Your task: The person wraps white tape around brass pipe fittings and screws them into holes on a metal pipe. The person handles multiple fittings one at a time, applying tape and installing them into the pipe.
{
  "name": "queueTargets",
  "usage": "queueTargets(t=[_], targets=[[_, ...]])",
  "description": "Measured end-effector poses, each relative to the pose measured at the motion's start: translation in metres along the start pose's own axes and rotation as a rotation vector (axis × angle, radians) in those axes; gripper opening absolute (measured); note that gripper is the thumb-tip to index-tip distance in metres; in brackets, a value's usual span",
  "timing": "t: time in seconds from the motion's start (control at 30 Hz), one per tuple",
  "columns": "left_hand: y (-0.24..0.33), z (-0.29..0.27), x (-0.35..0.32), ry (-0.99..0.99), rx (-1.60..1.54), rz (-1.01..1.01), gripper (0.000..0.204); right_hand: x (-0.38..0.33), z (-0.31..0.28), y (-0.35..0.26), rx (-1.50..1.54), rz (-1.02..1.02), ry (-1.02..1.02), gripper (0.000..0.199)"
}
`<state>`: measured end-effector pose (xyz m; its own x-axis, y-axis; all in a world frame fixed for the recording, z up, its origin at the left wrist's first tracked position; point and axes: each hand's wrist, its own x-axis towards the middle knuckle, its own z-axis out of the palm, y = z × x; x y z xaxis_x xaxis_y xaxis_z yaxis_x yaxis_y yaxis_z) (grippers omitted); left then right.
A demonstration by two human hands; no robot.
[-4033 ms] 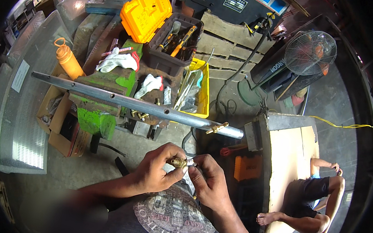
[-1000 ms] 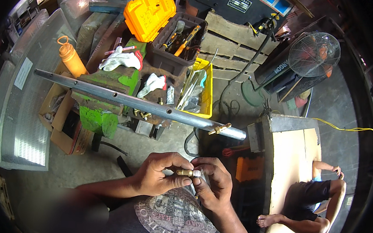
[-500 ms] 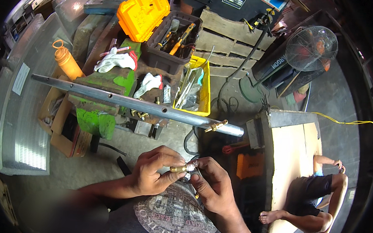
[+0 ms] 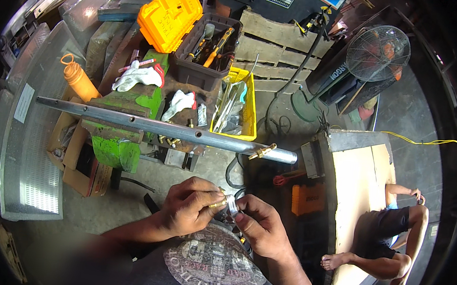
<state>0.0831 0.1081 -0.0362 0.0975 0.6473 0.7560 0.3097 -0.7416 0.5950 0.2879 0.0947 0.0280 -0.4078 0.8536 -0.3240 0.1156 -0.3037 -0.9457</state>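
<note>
My left hand point(image 4: 191, 207) pinches a small brass fitting point(image 4: 216, 205) between thumb and fingers, in front of my shirt. Close against it, my right hand point(image 4: 261, 225) grips a roll of white thread tape point(image 4: 232, 205), partly hidden by the fingertips. White tape shows at the fitting's end. Beyond my hands, a long grey metal pipe point(image 4: 173, 130) with holes along its side lies across a green vise point(image 4: 114, 151). Another brass fitting point(image 4: 263, 152) sticks out of the pipe near its right end.
Several brass fittings point(image 4: 171, 141) lie behind the pipe, near white gloves point(image 4: 179, 104). Farther back are a dark toolbox point(image 4: 199, 74), a yellow basket point(image 4: 250, 109) and an orange bottle point(image 4: 80, 81). At right, another person point(image 4: 386, 233) sits on a wooden-topped table point(image 4: 350, 188); a fan point(image 4: 379, 53) stands behind.
My fingers have shifted around the fitting, which is now tilted more. The tape roll has turned and shows more of its side. The view has moved slightly.
</note>
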Motion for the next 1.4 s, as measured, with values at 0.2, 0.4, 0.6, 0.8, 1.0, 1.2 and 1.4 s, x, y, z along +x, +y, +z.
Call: queueTargets(t=[0.2, 0.4, 0.6, 0.8, 1.0, 1.2, 1.4], targets=[[0.001, -0.007, -0.009, -0.079, 0.070, 0.059, 0.044, 0.006, 0.008, 0.005, -0.141, -0.178, 0.051, 0.017], [0.002, -0.006, -0.014, -0.112, 0.050, 0.086, 0.054, 0.010, 0.009, 0.011, -0.142, -0.218, 0.109, 0.016], [0.012, -0.005, -0.010, -0.067, -0.116, -0.052, 0.026, 0.015, 0.006, 0.017, -0.177, -0.283, 0.180, 0.016], [0.006, -0.003, -0.015, -0.169, -0.053, 0.026, 0.020, 0.021, 0.007, 0.020, -0.192, -0.266, 0.206, 0.015], [0.001, -0.003, -0.010, -0.265, 0.044, 0.141, 0.015, 0.028, 0.001, 0.026, -0.274, -0.351, 0.260, 0.017], [-0.019, 0.002, -0.017, -0.142, -0.525, -0.462, 0.036, 0.036, 0.002, 0.030, -0.191, -0.384, 0.280, 0.016], [-0.022, 0.004, -0.011, -0.195, -0.674, -0.489, 0.027, 0.038, 0.003, 0.030, -0.328, -0.471, 0.181, 0.017]])
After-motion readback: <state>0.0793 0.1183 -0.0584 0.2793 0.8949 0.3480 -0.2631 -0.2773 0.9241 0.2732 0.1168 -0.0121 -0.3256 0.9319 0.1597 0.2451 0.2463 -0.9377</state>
